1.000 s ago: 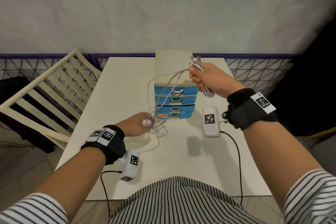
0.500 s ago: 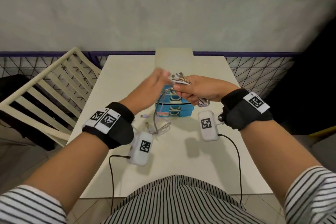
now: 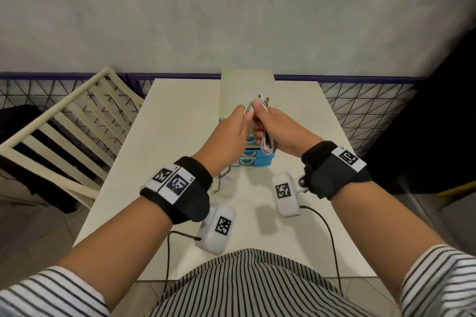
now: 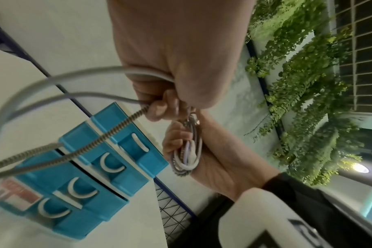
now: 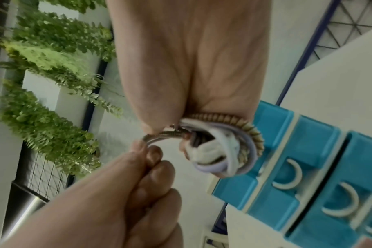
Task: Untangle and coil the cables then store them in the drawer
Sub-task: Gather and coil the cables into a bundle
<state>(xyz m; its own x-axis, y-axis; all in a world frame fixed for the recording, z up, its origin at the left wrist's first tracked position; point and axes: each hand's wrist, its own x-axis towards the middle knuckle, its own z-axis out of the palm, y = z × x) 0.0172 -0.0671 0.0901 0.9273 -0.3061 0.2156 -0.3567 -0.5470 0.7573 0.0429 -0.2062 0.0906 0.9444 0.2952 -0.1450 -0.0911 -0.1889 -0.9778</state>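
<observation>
At the near edge of the white table (image 3: 180, 116), a striped shirt and two forearms with black wrist bands; small white camera units hang under each wrist.

Mid-table, loose tail of cable (image 3: 221, 183) lies on the surface just beside the left wrist, trailing up toward the hands. Length left on the table partly hidden by the arm.

Above the table, both hands raised and touching, in front of the blue drawer unit (image 3: 257, 159).
- Right hand (image 3: 277, 131): clenched round the bundle of coiled cables (image 5: 225, 154) — white, lilac and a ribbed metallic strand looped together. Loops hang below the fist; connector ends (image 3: 264, 99) stick out above it.
- Left hand (image 3: 228, 136): fingertips (image 5: 157, 164) pinching the free strands just left of the bundle, grey and ribbed lengths running from the pinch down to the table.

Key relation: bundle's long axis roughly upright in the right fist; slack feeds in from the left and below, so the left hand is the nearer one to carry the next wrap round. Judged: coiling under way, tail not yet taken up.

Far centre, drawer unit stands against the back edge; drawers look closed, none holding cable yet as far as visible.
</observation>
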